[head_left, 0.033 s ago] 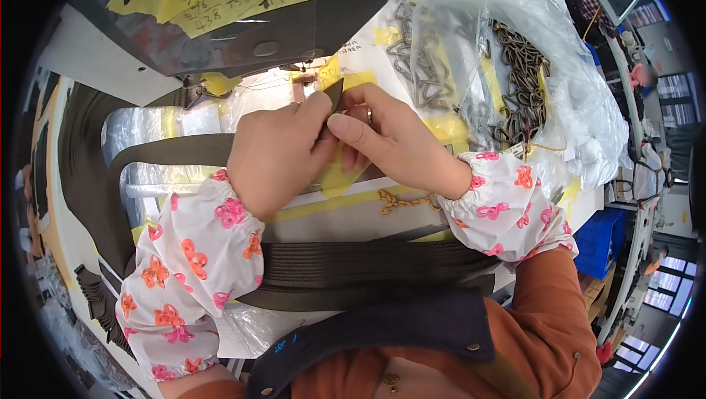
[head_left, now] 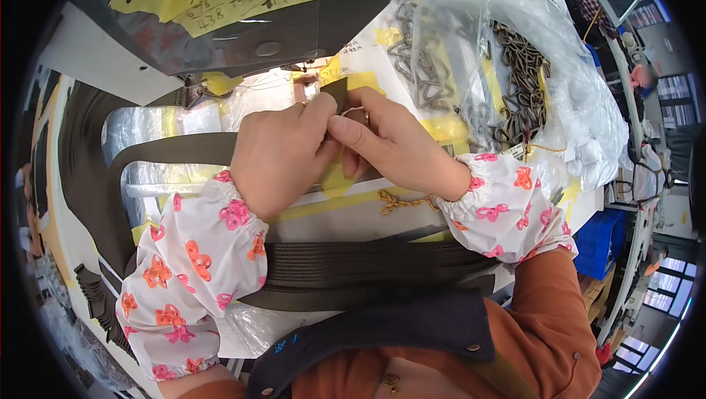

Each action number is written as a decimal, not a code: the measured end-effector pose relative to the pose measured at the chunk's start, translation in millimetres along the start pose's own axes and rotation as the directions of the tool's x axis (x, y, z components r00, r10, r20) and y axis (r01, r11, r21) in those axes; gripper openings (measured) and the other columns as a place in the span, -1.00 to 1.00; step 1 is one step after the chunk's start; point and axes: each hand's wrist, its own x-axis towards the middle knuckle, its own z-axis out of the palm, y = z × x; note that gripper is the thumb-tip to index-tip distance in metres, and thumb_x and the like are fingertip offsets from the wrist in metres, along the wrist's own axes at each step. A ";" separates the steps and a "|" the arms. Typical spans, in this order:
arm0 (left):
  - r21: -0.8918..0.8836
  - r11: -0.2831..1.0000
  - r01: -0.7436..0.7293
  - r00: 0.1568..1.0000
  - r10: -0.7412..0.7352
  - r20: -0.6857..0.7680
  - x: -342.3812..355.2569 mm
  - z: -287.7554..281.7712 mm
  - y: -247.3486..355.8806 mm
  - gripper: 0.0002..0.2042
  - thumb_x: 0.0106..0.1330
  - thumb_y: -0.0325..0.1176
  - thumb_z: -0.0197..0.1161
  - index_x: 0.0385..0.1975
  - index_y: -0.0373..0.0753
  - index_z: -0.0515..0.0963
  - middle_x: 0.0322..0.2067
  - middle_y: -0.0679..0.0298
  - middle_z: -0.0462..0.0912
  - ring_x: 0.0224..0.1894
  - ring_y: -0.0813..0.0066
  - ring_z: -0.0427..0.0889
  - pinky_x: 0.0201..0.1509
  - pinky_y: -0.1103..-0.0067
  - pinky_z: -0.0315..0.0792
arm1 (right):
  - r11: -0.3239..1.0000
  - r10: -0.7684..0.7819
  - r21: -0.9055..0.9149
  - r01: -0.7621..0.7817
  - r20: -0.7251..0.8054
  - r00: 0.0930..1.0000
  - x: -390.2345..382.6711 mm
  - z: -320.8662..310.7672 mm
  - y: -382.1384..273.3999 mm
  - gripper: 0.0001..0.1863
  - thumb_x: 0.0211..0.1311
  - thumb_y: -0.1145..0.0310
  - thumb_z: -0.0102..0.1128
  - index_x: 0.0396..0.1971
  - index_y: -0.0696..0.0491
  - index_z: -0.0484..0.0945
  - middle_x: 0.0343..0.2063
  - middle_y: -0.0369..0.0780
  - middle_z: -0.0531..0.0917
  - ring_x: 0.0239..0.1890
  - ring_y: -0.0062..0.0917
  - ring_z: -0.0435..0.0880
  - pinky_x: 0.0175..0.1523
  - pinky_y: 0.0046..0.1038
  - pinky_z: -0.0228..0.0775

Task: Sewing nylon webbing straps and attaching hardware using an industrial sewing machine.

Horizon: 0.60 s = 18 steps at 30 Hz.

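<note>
My left hand [head_left: 283, 145] is closed around a dark olive webbing strap [head_left: 176, 150], which runs in from the left under my wrist. The strap's end [head_left: 336, 93] pokes up between my two hands, its tip pointed or folded. Opposite it, my right hand [head_left: 382, 130] is closed, thumb and fingers pinching at the same end; a ring shows on one finger. Fingertips partly hide the gripped part. Just beyond my hands is the lit work area under a dark sewing machine [head_left: 243, 50]. A flat stack of webbing straps [head_left: 368, 270] lies in front of me.
At the right, a clear plastic bag [head_left: 588, 119] holds several bronze-coloured metal wire buckles [head_left: 523, 68]. A yellow twisted cord [head_left: 403, 200] lies near my right cuff. More webbing [head_left: 81, 156] loops along the table's left side. A blue bin [head_left: 601, 241] stands beyond the right edge.
My left hand has shifted slightly to the right, and the strap end between my hands shows wider. My right hand has barely moved.
</note>
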 end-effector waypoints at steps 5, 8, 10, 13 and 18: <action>-0.177 0.981 -0.083 0.996 0.075 -0.050 -9.3 -3.0 -7.2 -0.81 0.11 -0.34 0.20 -0.37 -0.24 0.36 -0.66 0.17 0.52 -0.63 0.21 0.52 -0.58 0.40 0.36 | 0.967 0.089 0.235 -0.094 0.031 0.996 0.0 1.5 4.9 -0.72 0.33 0.25 -0.13 -0.38 0.20 0.34 -0.64 -0.26 0.49 -0.70 -0.68 0.46 -0.59 -0.64 0.32; -0.367 0.927 0.075 0.995 -0.091 -0.027 -8.2 -8.2 -13.2 -0.80 0.17 -0.35 0.18 -0.29 -0.28 0.40 -0.67 0.17 0.51 -0.67 0.27 0.49 -0.57 0.46 0.35 | 0.958 0.226 0.153 -0.242 0.116 0.967 2.5 -3.3 -6.5 -0.69 0.35 0.26 -0.19 -0.44 0.19 0.37 -0.68 -0.29 0.46 -0.76 -0.70 0.41 -0.64 -0.63 0.27; -0.572 0.774 0.273 0.956 -0.286 0.068 -4.0 -12.3 -11.4 -0.87 0.23 -0.39 0.13 -0.31 -0.29 0.48 -0.66 0.16 0.48 -0.69 0.33 0.46 -0.56 0.55 0.33 | 0.948 0.265 0.138 -0.288 0.162 0.950 4.1 -2.2 -7.4 -0.69 0.34 0.27 -0.21 -0.45 0.20 0.39 -0.71 -0.29 0.44 -0.79 -0.72 0.38 -0.67 -0.64 0.23; -0.567 0.814 0.128 0.988 -0.154 0.003 -7.1 -2.9 -18.9 -0.90 0.23 -0.41 0.11 -0.35 -0.28 0.51 -0.63 0.14 0.50 -0.66 0.31 0.48 -0.55 0.56 0.33 | 0.949 0.256 0.140 -0.282 0.180 0.950 3.5 -1.5 -7.6 -0.69 0.34 0.29 -0.21 -0.45 0.21 0.40 -0.72 -0.28 0.45 -0.78 -0.71 0.39 -0.68 -0.64 0.21; -0.213 0.977 0.023 0.998 -0.034 -0.046 -9.6 -9.9 -12.7 -0.80 0.12 -0.46 0.14 -0.25 -0.30 0.51 -0.60 0.13 0.52 -0.57 0.34 0.54 -0.52 0.54 0.36 | 0.946 0.260 0.173 -0.273 0.096 0.961 3.8 6.5 -6.1 -0.66 0.34 0.27 -0.20 -0.47 0.22 0.42 -0.77 -0.27 0.45 -0.80 -0.69 0.39 -0.69 -0.63 0.20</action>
